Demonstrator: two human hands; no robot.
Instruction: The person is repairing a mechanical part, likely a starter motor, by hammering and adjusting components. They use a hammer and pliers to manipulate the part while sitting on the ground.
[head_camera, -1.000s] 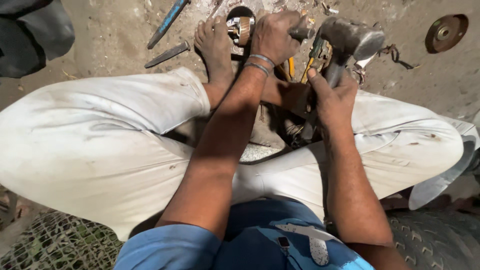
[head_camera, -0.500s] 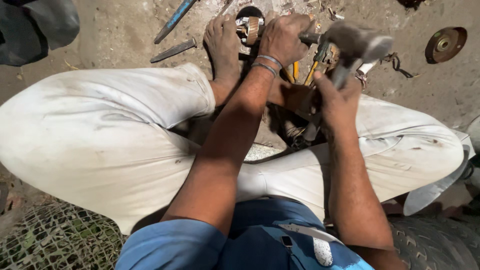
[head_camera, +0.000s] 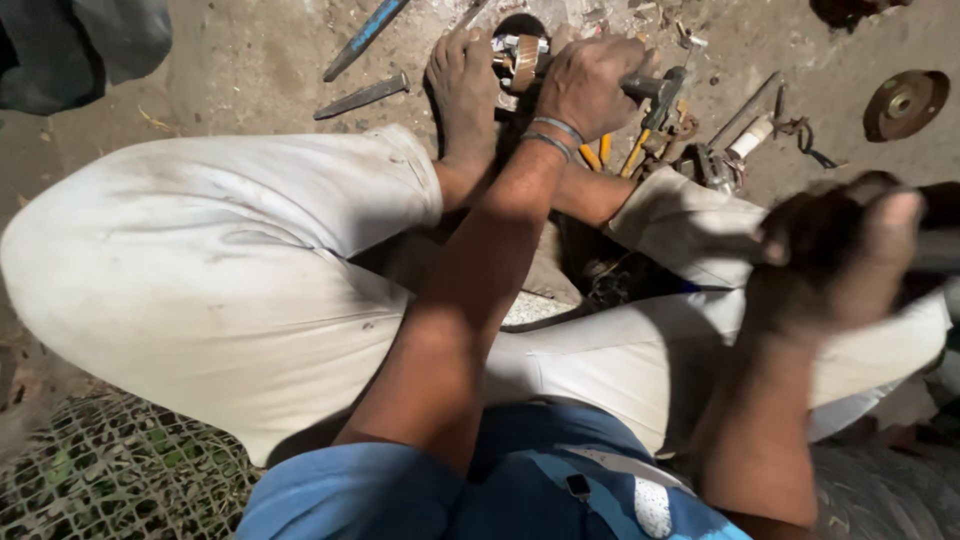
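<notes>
I sit cross-legged on dirt ground in white trousers. My left hand (head_camera: 588, 85) reaches forward, closed around a grey metal punch (head_camera: 648, 88) whose end points right. Just left of it lies a small metal part with a brass-coloured gear (head_camera: 520, 55), pressed against my bare foot (head_camera: 462, 95). My right hand (head_camera: 835, 255) is raised near the camera and blurred, gripping a hammer's grey handle (head_camera: 938, 250); the hammer head is out of frame.
Yellow-handled pliers (head_camera: 622, 152) and scrap metal pieces (head_camera: 735, 145) lie beyond my right knee. A flat chisel (head_camera: 362, 96) and a blue-handled tool (head_camera: 365, 36) lie far left. A rusty disc (head_camera: 905, 103) sits far right, wire mesh (head_camera: 110, 470) at bottom left.
My right hand has swung the hammer up and back from the workpiece toward the camera and to the right. My left hand keeps its grip by the gear part.
</notes>
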